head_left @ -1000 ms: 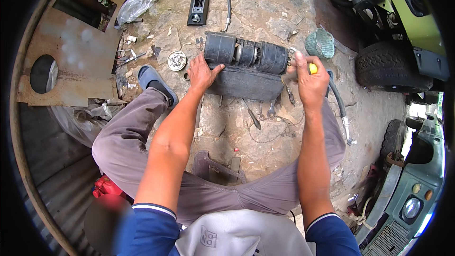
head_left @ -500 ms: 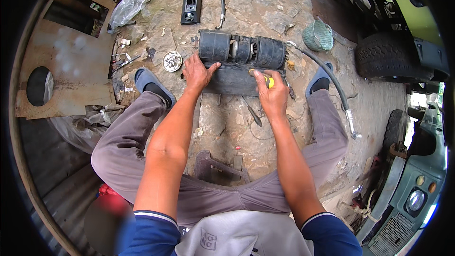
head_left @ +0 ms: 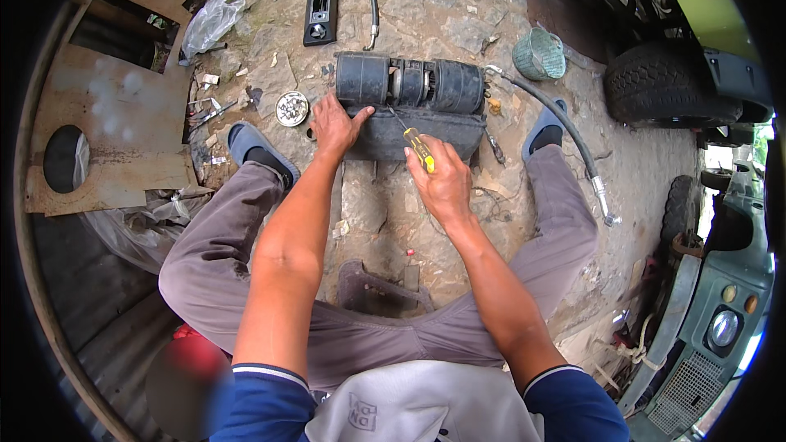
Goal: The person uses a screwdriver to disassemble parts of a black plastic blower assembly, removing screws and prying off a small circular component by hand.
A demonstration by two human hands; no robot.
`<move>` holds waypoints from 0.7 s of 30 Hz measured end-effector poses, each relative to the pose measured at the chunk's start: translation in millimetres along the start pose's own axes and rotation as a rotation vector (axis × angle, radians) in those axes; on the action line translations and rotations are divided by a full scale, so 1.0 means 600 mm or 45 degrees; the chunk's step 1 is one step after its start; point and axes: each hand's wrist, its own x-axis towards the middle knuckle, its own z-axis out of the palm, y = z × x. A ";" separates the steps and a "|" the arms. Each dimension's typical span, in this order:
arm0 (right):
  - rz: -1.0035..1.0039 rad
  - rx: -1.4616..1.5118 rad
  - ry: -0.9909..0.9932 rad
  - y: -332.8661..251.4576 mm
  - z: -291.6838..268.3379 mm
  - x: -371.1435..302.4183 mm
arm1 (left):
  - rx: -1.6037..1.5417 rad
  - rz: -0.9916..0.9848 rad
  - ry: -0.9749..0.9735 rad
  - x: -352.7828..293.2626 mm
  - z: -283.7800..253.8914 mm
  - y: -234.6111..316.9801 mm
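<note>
A black blower unit (head_left: 454, 86) with rounded housings lies on the ground between my feet, its flat lower part (head_left: 385, 137) toward me. My left hand (head_left: 334, 125) grips its left end, thumb along the front and fingers around the side. In my right hand (head_left: 444, 184) is a screwdriver (head_left: 420, 150) with a yellow and black handle. The thin shaft slants up and left to the seam below the housings; whether the tip sits in a screw cannot be made out. A round dish (head_left: 291, 109) of small metal parts stands beside my left hand.
A black hose (head_left: 565, 119) with metal ends curves past my right foot. Beyond the unit lie a long black panel (head_left: 322, 4) and another hose (head_left: 372, 0). A green basket (head_left: 539, 55) stands far right, near a vehicle tyre (head_left: 667, 86). A rusty metal sheet (head_left: 123, 147) is at left.
My right hand has moved left along the unit with the screwdriver, whose shaft now shows against the seam. My left hand keeps its place on the left end.
</note>
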 end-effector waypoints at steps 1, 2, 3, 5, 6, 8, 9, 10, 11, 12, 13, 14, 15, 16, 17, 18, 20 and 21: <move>-0.001 -0.021 -0.004 -0.001 0.002 0.001 | -0.004 0.006 0.001 0.000 0.000 -0.001; -0.005 -0.042 -0.007 -0.004 0.004 0.002 | -0.009 0.012 0.003 0.001 -0.001 -0.002; 0.017 -0.059 -0.018 -0.007 0.005 0.002 | -0.009 0.007 0.000 0.001 0.000 -0.002; 0.060 -0.095 -0.041 -0.015 0.005 0.000 | -0.010 -0.004 -0.007 0.000 0.000 0.000; 0.058 -0.102 -0.042 -0.020 0.005 -0.001 | -0.016 -0.001 -0.008 -0.001 0.000 0.000; 0.053 -0.116 -0.043 -0.027 0.005 -0.003 | -0.029 0.003 -0.008 -0.002 -0.001 0.001; 0.055 -0.117 -0.039 -0.028 0.005 -0.003 | -0.029 0.008 -0.002 -0.003 -0.001 0.001; 0.056 -0.119 -0.035 -0.030 0.005 -0.003 | -0.029 0.014 0.004 -0.003 -0.001 0.001; 0.057 -0.121 -0.032 -0.031 0.006 -0.004 | -0.029 0.019 0.010 -0.004 -0.001 0.000; 0.052 -0.122 -0.027 -0.030 0.007 -0.004 | -0.027 0.014 0.000 -0.003 0.000 0.000; 0.046 -0.124 -0.022 -0.028 0.010 -0.005 | -0.024 0.009 -0.009 -0.001 0.000 -0.001; 0.042 -0.124 -0.017 -0.028 0.011 -0.005 | -0.020 0.004 -0.019 -0.001 0.000 -0.001; 0.043 -0.136 -0.024 -0.029 0.012 -0.005 | -0.026 0.012 -0.012 -0.001 -0.001 -0.003; 0.044 -0.148 -0.031 -0.031 0.013 -0.005 | -0.031 0.020 -0.004 -0.001 -0.001 -0.004; 0.047 -0.162 -0.035 -0.032 0.013 -0.005 | -0.037 0.031 0.002 -0.001 -0.003 -0.003; 0.018 -0.183 -0.053 -0.034 0.014 -0.006 | -0.036 0.025 0.005 -0.002 -0.004 -0.001; -0.043 -0.224 -0.092 -0.039 0.016 -0.009 | -0.033 0.009 0.012 -0.006 -0.004 0.002; -0.122 -0.247 -0.144 -0.041 0.017 -0.011 | -0.036 0.009 0.010 -0.006 -0.005 0.002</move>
